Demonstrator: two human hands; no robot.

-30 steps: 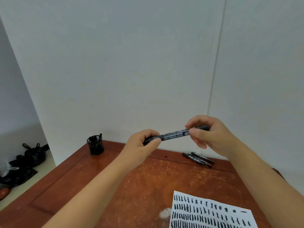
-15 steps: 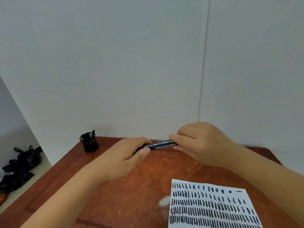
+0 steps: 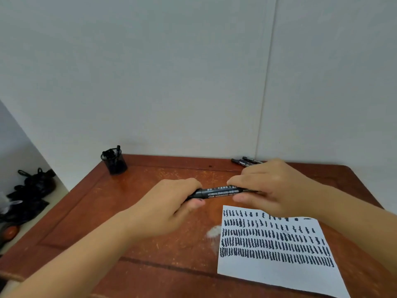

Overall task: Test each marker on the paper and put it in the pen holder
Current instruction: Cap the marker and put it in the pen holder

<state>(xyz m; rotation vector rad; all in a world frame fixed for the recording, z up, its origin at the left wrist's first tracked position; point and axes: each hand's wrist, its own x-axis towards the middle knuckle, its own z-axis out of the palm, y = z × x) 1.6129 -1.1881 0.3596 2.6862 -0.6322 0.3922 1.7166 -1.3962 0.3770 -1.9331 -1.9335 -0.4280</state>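
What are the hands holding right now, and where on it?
Both hold one black marker with white print, level above the table: the left hand has its grip on the left end, the right hand on the right end.

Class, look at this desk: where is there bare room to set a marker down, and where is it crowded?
Bare wood lies between the pen holder and the left hand, and along the near edge of the desk, left of the paper. Crowded: the far right corner with the spare markers, and the middle, where both hands grip one marker.
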